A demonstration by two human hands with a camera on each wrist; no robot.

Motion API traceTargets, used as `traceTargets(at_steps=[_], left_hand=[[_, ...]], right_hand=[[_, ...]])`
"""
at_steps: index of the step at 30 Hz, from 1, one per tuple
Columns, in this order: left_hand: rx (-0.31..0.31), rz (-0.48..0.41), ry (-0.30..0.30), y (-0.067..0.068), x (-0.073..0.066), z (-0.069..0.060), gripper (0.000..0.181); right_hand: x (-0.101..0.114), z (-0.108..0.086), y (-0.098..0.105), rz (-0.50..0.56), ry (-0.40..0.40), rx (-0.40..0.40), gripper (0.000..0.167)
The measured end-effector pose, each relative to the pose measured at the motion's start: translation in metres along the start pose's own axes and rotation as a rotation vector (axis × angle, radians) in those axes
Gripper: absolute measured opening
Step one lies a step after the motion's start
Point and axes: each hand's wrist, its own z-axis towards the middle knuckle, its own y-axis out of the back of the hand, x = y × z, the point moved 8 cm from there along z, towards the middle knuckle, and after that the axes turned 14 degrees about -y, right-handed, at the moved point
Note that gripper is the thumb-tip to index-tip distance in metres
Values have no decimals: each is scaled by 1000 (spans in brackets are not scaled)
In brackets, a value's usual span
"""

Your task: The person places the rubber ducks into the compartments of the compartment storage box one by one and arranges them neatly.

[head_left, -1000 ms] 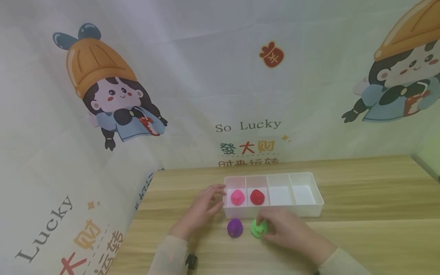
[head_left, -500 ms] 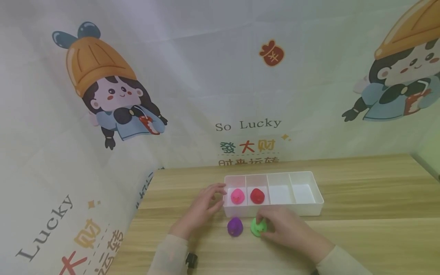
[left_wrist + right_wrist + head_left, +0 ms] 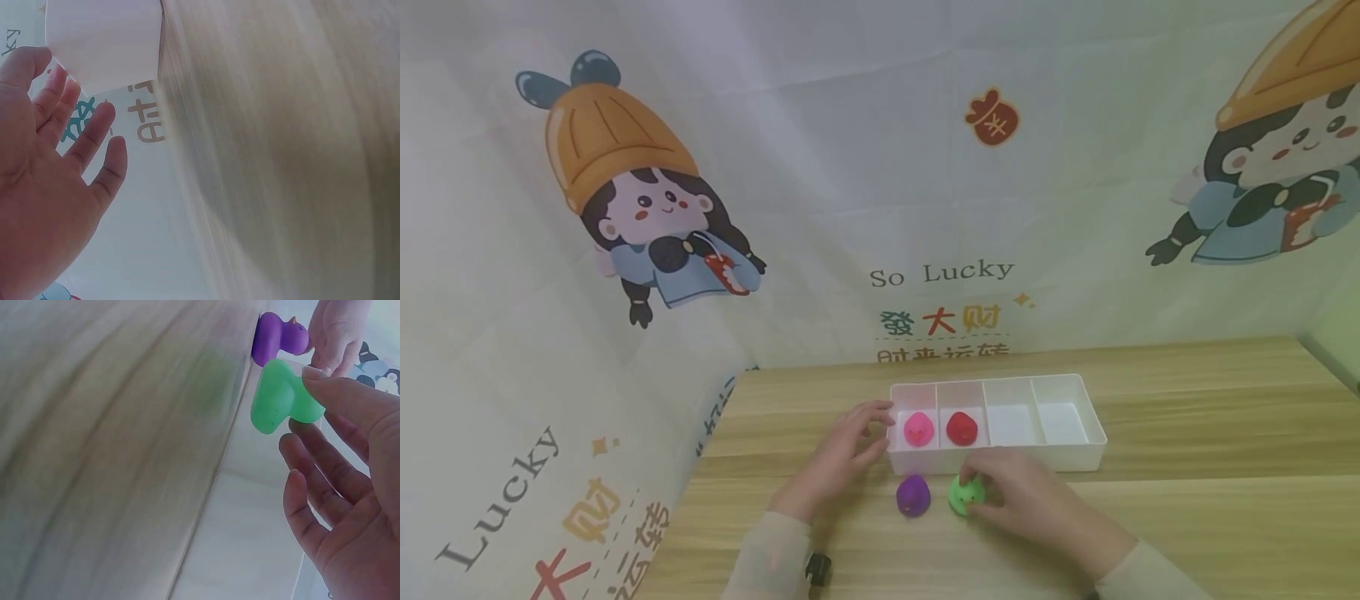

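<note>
My right hand point(image 3: 1026, 504) pinches a green toy duck point(image 3: 275, 397) between thumb and fingers, low over the table in front of the box; I cannot tell whether its base touches the wood. Just left of it a purple toy duck point(image 3: 913, 496) sits on the table. Fingertips of my left hand point(image 3: 842, 454) are at the left end of a white box point(image 3: 1000, 458) with a row of compartments; the fingers are spread and loosely bent, and the left wrist view has them against its end wall. A pink duck point(image 3: 918, 429) lies in the leftmost compartment, a red duck point(image 3: 962, 429) beside it in the second.
The two right-hand compartments point(image 3: 1060, 423) of the box hold nothing. A wood-grain table point(image 3: 1210, 467) reaches out on both sides. Behind it and at the left hangs a printed cloth point(image 3: 820, 167). Something small and black point(image 3: 818, 569) is by the left sleeve.
Very little differs. The green duck has tipped and shifted slightly in my right hand's pinch, its face now turned more upward. My left hand stays at the box.
</note>
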Motion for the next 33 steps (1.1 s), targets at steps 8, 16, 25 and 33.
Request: traceTargets(at_steps=[8, 16, 25, 33], left_hand=[[-5, 6, -24, -2, -1, 1, 25], [-11, 2, -25, -1, 0, 1, 25], [-6, -8, -12, -1, 2, 1, 26], [-7, 3, -29, -2, 4, 0, 26]], right_hand=[[0, -2, 6, 9, -13, -15, 30], [2, -3, 14, 15, -23, -21, 30], [16, -3, 28, -2, 14, -80, 30], [21, 0, 50, 20, 73, -156, 30]])
